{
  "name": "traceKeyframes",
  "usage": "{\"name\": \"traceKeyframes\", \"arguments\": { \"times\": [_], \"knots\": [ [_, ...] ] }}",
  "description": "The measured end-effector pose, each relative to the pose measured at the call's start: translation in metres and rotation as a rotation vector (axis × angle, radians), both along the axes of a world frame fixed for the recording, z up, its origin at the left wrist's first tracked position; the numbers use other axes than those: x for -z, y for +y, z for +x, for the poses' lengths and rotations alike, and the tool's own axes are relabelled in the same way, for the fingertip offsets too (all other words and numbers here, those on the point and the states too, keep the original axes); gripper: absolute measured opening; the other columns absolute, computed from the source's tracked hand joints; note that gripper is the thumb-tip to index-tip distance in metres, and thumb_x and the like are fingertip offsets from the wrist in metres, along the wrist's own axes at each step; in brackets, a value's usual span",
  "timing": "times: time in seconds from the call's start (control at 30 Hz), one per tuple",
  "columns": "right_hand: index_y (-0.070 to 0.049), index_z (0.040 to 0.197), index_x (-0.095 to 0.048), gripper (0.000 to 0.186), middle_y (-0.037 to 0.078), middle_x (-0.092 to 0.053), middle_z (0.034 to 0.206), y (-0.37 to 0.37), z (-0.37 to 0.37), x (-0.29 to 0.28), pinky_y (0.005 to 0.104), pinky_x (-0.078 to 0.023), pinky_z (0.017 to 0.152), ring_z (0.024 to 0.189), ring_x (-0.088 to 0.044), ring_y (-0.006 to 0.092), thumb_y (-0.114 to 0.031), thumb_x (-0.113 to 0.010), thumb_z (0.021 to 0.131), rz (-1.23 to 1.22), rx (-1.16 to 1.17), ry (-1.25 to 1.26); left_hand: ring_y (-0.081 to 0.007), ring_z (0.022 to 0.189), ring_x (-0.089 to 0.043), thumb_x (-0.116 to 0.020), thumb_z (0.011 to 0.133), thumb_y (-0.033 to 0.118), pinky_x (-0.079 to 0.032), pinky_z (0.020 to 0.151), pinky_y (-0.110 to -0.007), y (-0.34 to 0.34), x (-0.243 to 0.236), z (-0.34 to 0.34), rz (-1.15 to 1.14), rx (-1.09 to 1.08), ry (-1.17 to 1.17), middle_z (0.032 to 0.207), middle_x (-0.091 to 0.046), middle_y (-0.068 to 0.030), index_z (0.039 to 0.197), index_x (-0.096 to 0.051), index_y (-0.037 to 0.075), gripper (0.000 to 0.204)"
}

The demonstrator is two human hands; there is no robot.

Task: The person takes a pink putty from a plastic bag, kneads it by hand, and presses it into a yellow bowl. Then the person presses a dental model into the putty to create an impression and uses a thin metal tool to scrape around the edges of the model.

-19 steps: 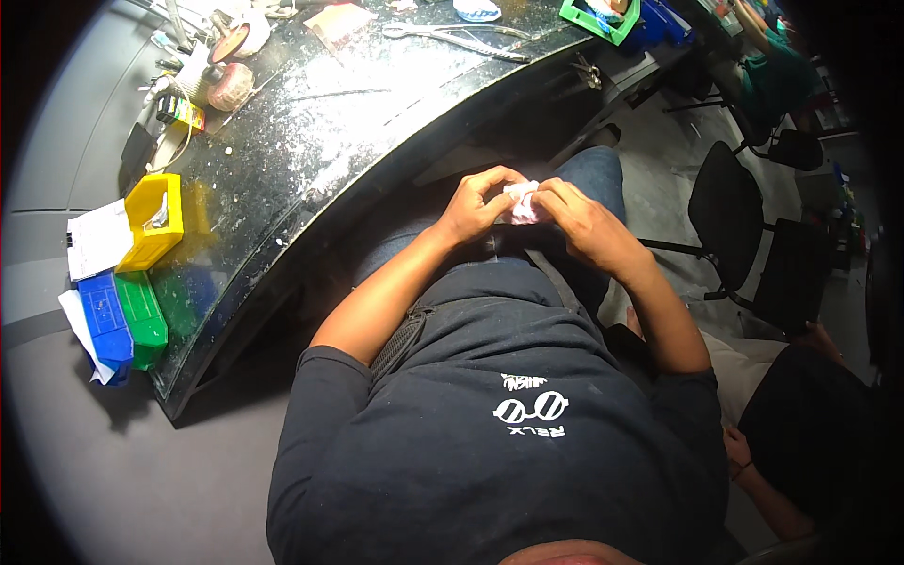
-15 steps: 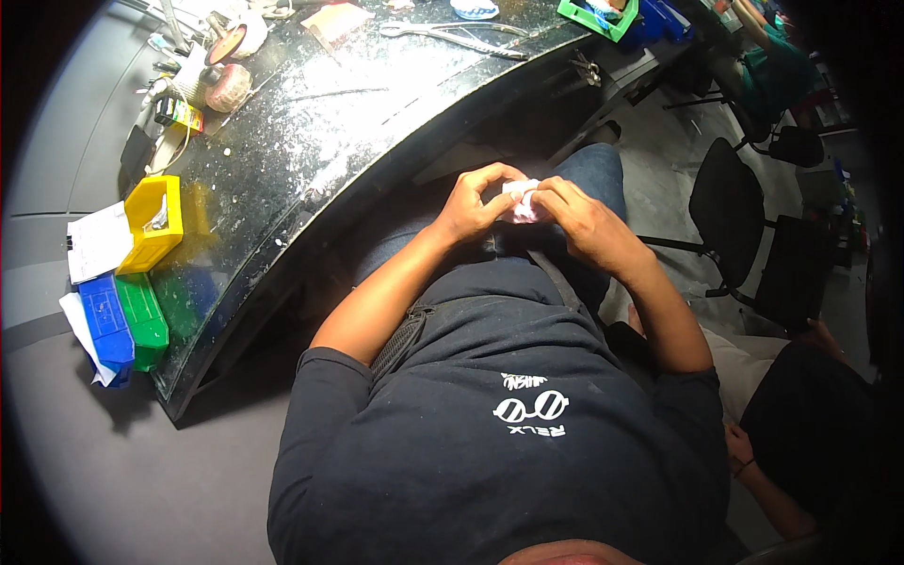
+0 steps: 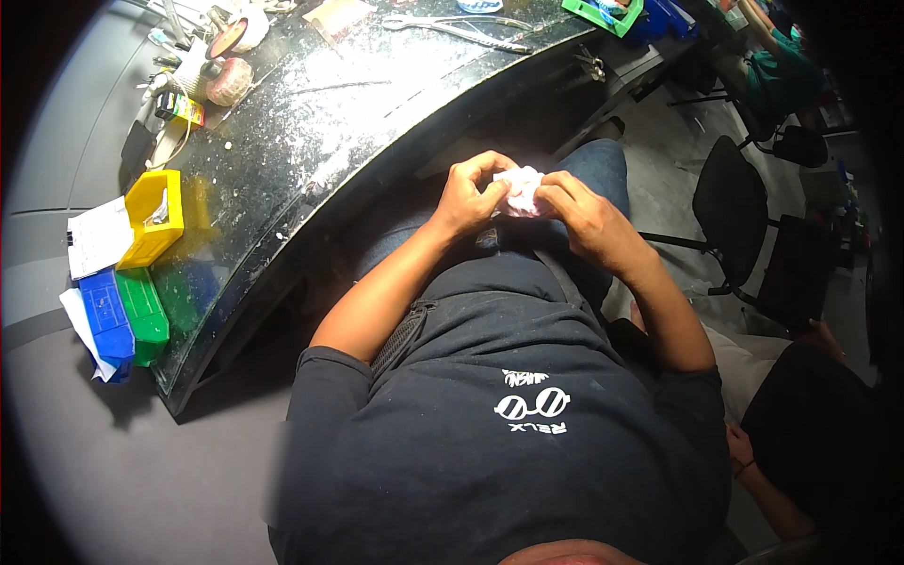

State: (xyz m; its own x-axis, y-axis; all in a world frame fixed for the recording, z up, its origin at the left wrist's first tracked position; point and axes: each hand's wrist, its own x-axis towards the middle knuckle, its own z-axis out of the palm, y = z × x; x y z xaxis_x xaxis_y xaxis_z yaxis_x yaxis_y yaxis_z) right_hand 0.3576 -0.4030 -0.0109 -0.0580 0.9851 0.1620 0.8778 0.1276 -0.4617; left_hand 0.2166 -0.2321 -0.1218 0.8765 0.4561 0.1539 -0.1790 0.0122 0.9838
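Over my lap, just off the bench's front edge, both hands hold a small lumpy pinkish-white piece (image 3: 523, 192). Its kind is hard to tell; bright light washes out its surface. My left hand (image 3: 468, 195) pinches its left side between thumb and curled fingers. On the other side, the bent fingers of my right hand (image 3: 586, 215) press against its right edge. The fingers cover both ends of the piece, while its middle shows between them.
A dark, dusty bench (image 3: 311, 122) curves across the front, with long-handled metal pliers (image 3: 461, 33) and a green tray (image 3: 603, 13). Yellow (image 3: 155, 240), blue (image 3: 105, 315) and green bins (image 3: 143, 315) stand at left. A black chair (image 3: 730, 202) and a seated person (image 3: 791, 414) are at right.
My hands have drawn slightly apart, and more of the pinkish-white piece shows between them. The piece appears turned, with its pale top now facing up.
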Motion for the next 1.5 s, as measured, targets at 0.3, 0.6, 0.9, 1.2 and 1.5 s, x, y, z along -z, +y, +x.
{"name": "traceKeyframes", "arguments": {
  "times": [0.3, 0.6, 0.9, 1.2, 1.5],
  "knots": [
    [-0.002, 0.115, -0.054, 0.044, 0.015, -0.055, 0.121, -0.006, -0.002, -0.002, 0.0411, -0.055, 0.090, 0.111, -0.060, 0.0341, 0.013, -0.057, 0.073, 0.076, -0.026, 0.004, -0.0125, 0.087, -0.065, -0.053, 0.090, 0.006, -0.052, 0.081, -0.026, 0.006, -0.001, -0.001, -0.128, -0.037, -0.055, 0.092, -0.070, -0.0084, 0.102, -0.067, -0.006, 0.022],
    [-0.001, 0.117, -0.055, 0.042, 0.018, -0.057, 0.125, -0.010, 0.003, 0.002, 0.0403, -0.057, 0.090, 0.110, -0.064, 0.0358, 0.014, -0.060, 0.078, 0.156, -0.012, 0.040, -0.0118, 0.083, -0.064, -0.052, 0.088, 0.010, -0.050, 0.078, -0.025, 0.010, 0.003, 0.001, -0.270, -0.059, -0.095, 0.091, -0.070, -0.0073, 0.098, -0.068, -0.005, 0.024],
    [0.001, 0.113, -0.058, 0.036, 0.018, -0.062, 0.116, -0.010, -0.004, -0.009, 0.0377, -0.058, 0.086, 0.105, -0.066, 0.0329, 0.015, -0.066, 0.081, 0.230, 0.039, 0.283, -0.0151, 0.091, -0.065, -0.051, 0.093, 0.015, -0.052, 0.082, -0.027, 0.004, -0.017, -0.001, -0.523, 0.037, -0.205, 0.099, -0.068, -0.0100, 0.106, -0.063, -0.004, 0.026],
    [0.002, 0.108, -0.060, 0.034, 0.018, -0.063, 0.110, 0.001, -0.009, -0.010, 0.0369, -0.057, 0.086, 0.104, -0.067, 0.0323, 0.014, -0.071, 0.078, 0.388, 0.119, 0.218, -0.0214, 0.109, -0.063, -0.054, 0.098, 0.020, -0.051, 0.098, -0.036, -0.007, -0.022, 0.003, -0.711, 0.081, -0.308, 0.115, -0.062, -0.0132, 0.118, -0.054, -0.001, 0.029],
    [0.000, 0.106, -0.062, 0.030, 0.017, -0.062, 0.110, 0.015, -0.013, 0.000, 0.0402, -0.057, 0.089, 0.107, -0.065, 0.0358, 0.010, -0.072, 0.079, 0.534, 0.179, -0.025, -0.0262, 0.110, -0.066, -0.050, 0.098, 0.019, -0.054, 0.097, -0.044, -0.014, -0.032, 0.005, -0.824, 0.077, -0.283, 0.124, -0.063, -0.0149, 0.128, -0.053, -0.001, 0.037]
  ]
}}
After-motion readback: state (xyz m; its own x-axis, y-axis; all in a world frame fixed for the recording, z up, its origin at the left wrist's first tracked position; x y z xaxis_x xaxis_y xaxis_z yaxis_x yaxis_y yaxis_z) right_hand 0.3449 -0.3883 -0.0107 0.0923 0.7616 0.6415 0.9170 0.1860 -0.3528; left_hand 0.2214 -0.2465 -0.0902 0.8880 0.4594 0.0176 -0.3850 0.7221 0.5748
